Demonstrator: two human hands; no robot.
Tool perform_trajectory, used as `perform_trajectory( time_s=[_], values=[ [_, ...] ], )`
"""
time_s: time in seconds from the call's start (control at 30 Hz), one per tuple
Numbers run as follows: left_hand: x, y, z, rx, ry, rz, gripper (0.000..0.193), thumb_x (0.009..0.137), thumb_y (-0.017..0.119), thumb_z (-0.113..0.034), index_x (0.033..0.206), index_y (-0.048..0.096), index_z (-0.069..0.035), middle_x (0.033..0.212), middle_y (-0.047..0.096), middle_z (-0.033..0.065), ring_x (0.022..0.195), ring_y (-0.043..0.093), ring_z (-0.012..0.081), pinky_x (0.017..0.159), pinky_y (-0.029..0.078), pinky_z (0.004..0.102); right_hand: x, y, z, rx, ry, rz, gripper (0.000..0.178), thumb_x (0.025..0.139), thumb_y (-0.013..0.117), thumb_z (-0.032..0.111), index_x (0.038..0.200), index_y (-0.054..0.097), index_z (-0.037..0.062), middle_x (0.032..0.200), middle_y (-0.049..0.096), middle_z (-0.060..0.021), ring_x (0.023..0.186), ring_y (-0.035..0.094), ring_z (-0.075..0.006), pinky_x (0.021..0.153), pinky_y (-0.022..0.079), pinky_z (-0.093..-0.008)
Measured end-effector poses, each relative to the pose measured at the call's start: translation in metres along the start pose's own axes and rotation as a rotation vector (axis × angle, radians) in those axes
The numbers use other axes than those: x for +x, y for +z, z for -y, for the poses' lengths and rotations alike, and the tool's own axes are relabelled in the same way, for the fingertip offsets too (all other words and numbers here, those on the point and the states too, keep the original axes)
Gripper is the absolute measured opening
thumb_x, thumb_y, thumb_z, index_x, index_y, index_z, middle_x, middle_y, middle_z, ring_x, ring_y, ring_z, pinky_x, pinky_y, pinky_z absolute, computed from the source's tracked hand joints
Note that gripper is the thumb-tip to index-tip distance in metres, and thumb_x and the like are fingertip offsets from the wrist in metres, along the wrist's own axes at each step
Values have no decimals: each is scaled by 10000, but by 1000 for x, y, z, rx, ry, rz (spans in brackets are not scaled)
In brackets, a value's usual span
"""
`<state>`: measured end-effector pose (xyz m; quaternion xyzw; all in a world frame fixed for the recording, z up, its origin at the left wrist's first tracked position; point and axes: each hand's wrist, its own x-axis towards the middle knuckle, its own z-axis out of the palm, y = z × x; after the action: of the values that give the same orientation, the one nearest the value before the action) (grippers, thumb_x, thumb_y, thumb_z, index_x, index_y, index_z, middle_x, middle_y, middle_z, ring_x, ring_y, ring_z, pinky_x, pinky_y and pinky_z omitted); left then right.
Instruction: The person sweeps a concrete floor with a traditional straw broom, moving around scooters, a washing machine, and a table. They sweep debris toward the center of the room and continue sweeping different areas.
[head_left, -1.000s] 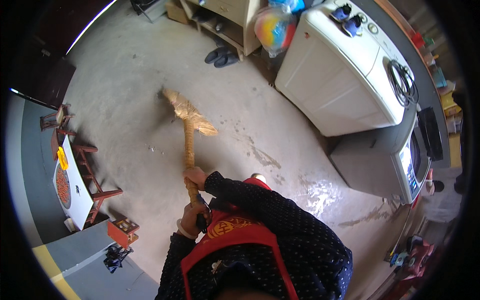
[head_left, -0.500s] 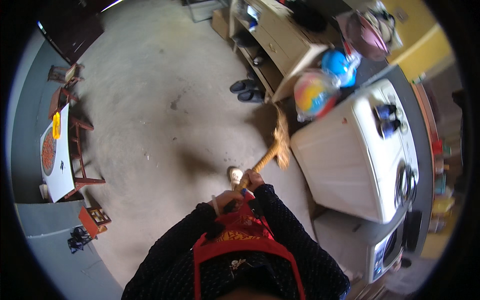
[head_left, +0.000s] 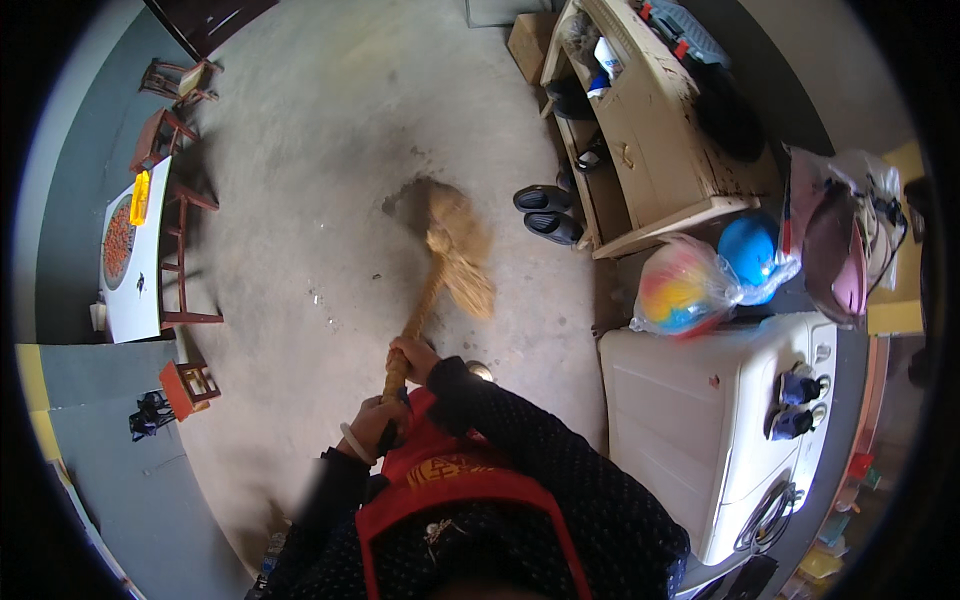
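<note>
A straw broom slants away from my body, its bristle head fanned out and slightly blurred over the concrete floor. My left hand, with a pale bracelet at the wrist, is wrapped round the handle's near end. Farther up the same handle, my right hand is closed round it. A dark damp-looking patch and small bits of debris show on the floor around the bristles. Below my hands is the red apron that I wear.
At the right stand a worn wooden cabinet and a white washing machine, with black slippers on the floor beside the cabinet. Bagged balls sit between them. A white table and small wooden stools line the left wall.
The broom head has swung left, from beside the washing machine to the open floor ahead. Both hands have moved left with the handle, still gripping it. The view has turned right.
</note>
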<state>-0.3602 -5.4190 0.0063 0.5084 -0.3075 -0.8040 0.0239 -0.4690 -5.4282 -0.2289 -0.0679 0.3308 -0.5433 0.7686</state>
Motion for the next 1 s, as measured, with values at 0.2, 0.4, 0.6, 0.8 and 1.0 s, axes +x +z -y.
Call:
perform_trajectory(
  time_s=[0.2,0.4,0.6,0.8,1.0],
  values=[
    [50,-7,-90,41,9,47,93,736,567,-86,760,486,-45,619,502,45,463,474,148,431,395,281,68,34,114,-106,-61,-88,117,804,571,110,792,495,22,661,528,-98,562,540,-206,552,491,-352],
    [91,-41,-161,209,22,167,109,747,573,-100,823,533,-31,659,533,32,506,519,135,454,422,263,95,67,187,195,126,-347,114,794,551,113,794,497,13,670,520,-82,577,536,-204,541,492,-354],
    [153,-51,-236,96,-55,73,98,748,568,-100,793,520,-26,605,505,28,466,477,129,428,394,259,172,26,233,304,172,-394,128,798,539,129,801,503,5,689,534,-111,620,555,-252,603,494,-389],
    [211,-2,-290,79,-20,-49,123,742,569,-82,848,525,-38,619,511,18,458,471,121,418,391,252,222,5,318,268,247,-263,125,819,558,136,801,498,28,670,525,-85,605,543,-214,623,481,-356],
    [256,69,-339,45,84,140,172,729,555,-41,878,472,-68,659,480,45,498,468,159,443,390,283,213,-15,430,18,161,-274,151,799,594,141,815,500,24,654,534,-69,556,546,-188,529,493,-344]
  ],
)
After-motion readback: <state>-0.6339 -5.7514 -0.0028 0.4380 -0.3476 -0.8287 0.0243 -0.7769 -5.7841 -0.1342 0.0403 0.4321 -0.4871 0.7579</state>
